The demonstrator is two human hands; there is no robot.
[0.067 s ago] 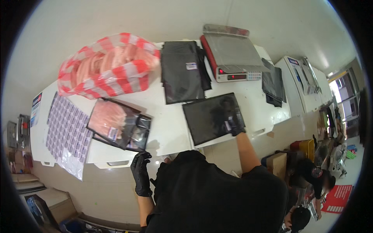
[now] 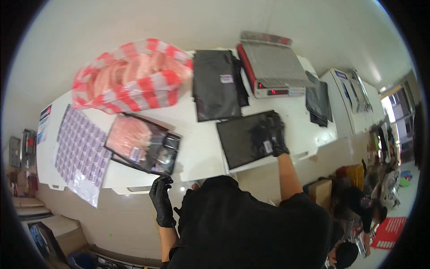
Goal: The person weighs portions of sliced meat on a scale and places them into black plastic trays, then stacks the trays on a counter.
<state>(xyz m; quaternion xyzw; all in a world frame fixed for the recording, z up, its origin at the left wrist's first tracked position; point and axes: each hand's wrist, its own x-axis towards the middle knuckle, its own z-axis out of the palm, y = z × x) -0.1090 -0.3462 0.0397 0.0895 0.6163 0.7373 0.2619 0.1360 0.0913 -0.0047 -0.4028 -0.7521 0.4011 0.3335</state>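
Note:
A flat black bag [image 2: 242,141] with a small white label lies on the white table in front of me. My right hand [image 2: 277,136], in a black glove, rests flat on its right side, fingers stretched toward the far edge beside the label. My left hand [image 2: 162,202], also gloved in black, hangs just off the table's near edge, empty, with bent fingers and the thumb apart. Nearest to it is a black-edged pack [image 2: 130,139] with pale pink meat and a label showing through. Beyond the labelled bag is a stack of black bags [image 2: 216,89].
Pink meat fills a red-and-white checked bag [image 2: 156,87] at the back left. A sheet of small labels [image 2: 83,145] overhangs the near edge. A plastic-covered scale [image 2: 275,62] stands behind, with more black bags [image 2: 319,96] beside it. Another person [image 2: 358,204] is at far right.
My right hand has slid slightly farther up the black bag, with its fingers now straighter. The whole table view has shifted a little to the right; my left hand has hardly moved.

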